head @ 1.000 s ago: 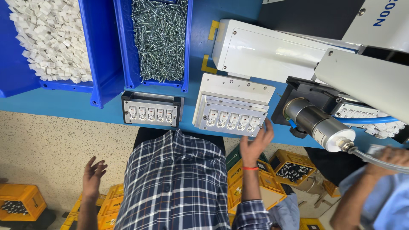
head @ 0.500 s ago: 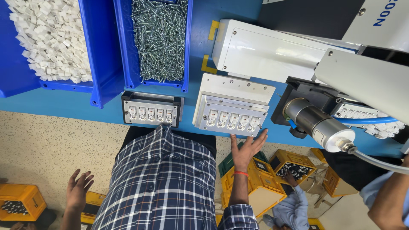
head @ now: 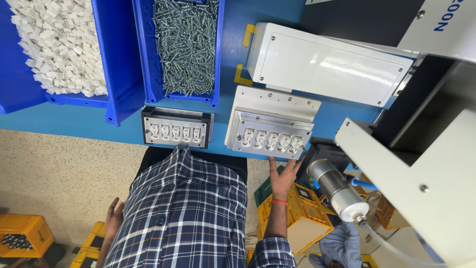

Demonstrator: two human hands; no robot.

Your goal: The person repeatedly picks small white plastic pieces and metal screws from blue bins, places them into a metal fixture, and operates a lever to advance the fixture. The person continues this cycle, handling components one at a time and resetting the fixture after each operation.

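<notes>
My right hand (head: 282, 177), with an orange band at the wrist, is open with fingers spread just under the front edge of a white fixture (head: 270, 114) that holds a row of several small switch parts. To its left on the blue table (head: 59, 130) lies a black fixture (head: 177, 130) with a similar row. My left hand (head: 113, 218) hangs low beside my checked shirt (head: 183, 218), fingers loose and holding nothing.
Two blue bins stand at the back, one with white plastic pieces (head: 59, 44), one with metal screws (head: 186, 44). A long white box (head: 327, 62) and a white machine with a metal cylinder (head: 337, 191) fill the right. Yellow crates (head: 297, 218) and a person in grey-blue (head: 339, 243) are below.
My left hand has dropped lower beside my body. My right hand has slid down off the white fixture's front edge. The other person's arm at the right has left the view.
</notes>
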